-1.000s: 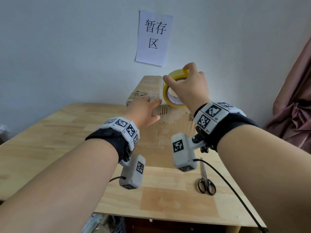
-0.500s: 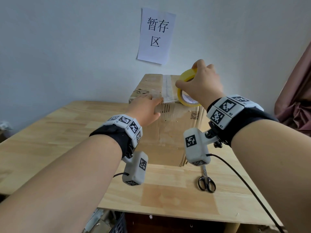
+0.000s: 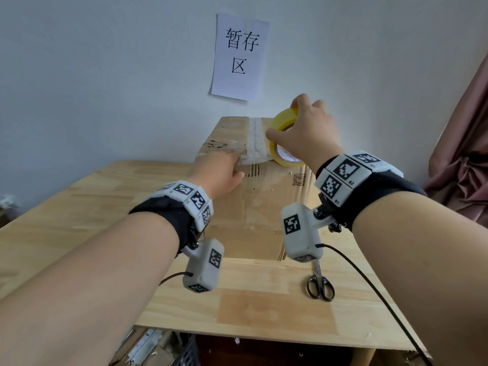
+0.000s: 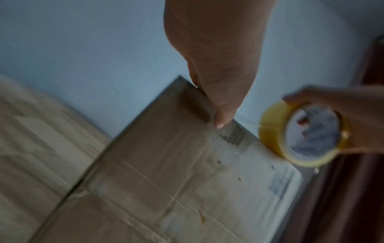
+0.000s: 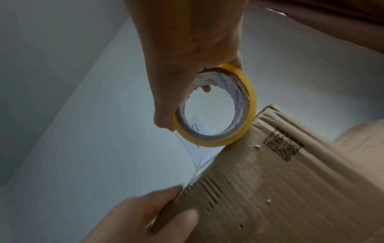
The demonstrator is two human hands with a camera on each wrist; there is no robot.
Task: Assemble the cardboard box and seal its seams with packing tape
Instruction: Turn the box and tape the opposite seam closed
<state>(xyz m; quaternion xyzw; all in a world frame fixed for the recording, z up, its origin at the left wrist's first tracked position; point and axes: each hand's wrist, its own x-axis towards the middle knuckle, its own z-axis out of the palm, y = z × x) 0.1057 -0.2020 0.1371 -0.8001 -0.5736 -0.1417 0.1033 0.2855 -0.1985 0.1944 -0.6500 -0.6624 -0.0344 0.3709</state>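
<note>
A brown cardboard box (image 3: 258, 207) stands upright on the wooden table (image 3: 79, 207), close to the wall. My left hand (image 3: 237, 167) lies over its near top edge, fingers on top and thumb on the front face, pressing down the end of a clear tape strip (image 3: 256, 161). That strip runs right along the edge to a yellow tape roll (image 3: 284, 118). My right hand (image 3: 290, 125) grips the roll, thumb on its rim and a finger through the core, at the box's top right corner. In the right wrist view the roll (image 5: 252, 102) touches the box (image 5: 290, 180).
Black-handled scissors (image 3: 320, 286) lie on the table, right of the box and under my right wrist. A paper sign (image 3: 240, 56) hangs on the wall behind. A pink curtain (image 3: 464, 167) hangs at the right. Wrist-camera cables trail toward the table's front edge.
My right hand has carried the roll rightward along the box's near top edge, drawing out more tape. My left hand has stayed on the tape's end.
</note>
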